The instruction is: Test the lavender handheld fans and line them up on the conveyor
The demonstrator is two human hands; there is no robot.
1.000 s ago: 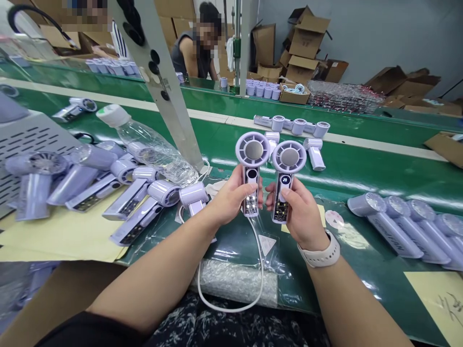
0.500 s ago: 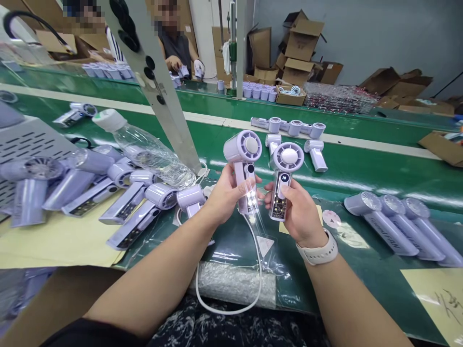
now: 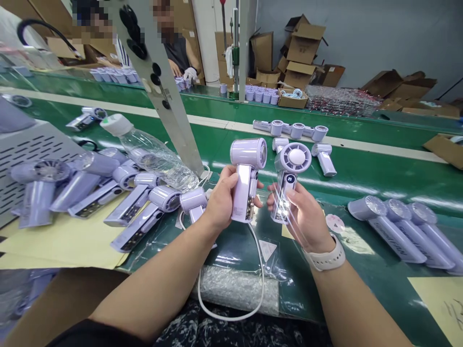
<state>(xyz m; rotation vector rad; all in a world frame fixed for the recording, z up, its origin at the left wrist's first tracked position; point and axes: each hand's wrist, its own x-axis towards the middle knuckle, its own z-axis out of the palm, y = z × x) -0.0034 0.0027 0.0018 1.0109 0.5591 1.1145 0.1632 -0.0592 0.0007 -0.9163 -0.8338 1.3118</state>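
My left hand point(image 3: 223, 197) is wrapped round the handle of a lilac handheld fan point(image 3: 247, 154), held upright and turned partly side-on. A white cable point(image 3: 261, 270) loops up to the lower end of this fan. In my right hand point(image 3: 307, 212) is a second lilac handheld fan point(image 3: 293, 158), its round grille facing me. Its small display point(image 3: 290, 179) shows a number like 20, and my thumb rests on the handle just below. Bright light glints from its see-through lower handle. The two fans are close together but apart.
Several lilac fans point(image 3: 133, 226) lie on yellow paper at left beside a water bottle point(image 3: 152, 156). A slanted metal post point(image 3: 173, 111) rises behind. At right lie 3 fans point(image 3: 396, 236). More fans point(image 3: 297, 130) sit on the green conveyor point(image 3: 361, 159). A co-worker's gloved hand point(image 3: 190, 74) is across it.
The left fan has turned from facing me to side-on. Light now shines from the right fan's handle instead of the left one's. The co-worker's hands have lowered.
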